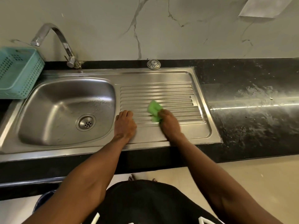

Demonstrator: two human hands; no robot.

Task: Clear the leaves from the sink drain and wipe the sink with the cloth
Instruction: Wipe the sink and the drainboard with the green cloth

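Observation:
The steel sink (48, 96) has its basin on the left and a ribbed drainboard (169, 92) on the right. The round drain (86, 122) in the basin shows bare metal with no leaves on it. My right hand (168, 122) presses a crumpled green cloth (154, 109) onto the ribs of the drainboard. My left hand (124, 125) rests flat on the steel between basin and drainboard, fingers together, holding nothing. Water streaks lie on the basin's inner wall.
A curved chrome tap (53, 39) stands behind the basin. A teal perforated basket (19, 73) sits at the left. A round metal strainer cap (153, 64) lies on the black counter (250, 102) behind the drainboard. The counter at the right is wet and smeared.

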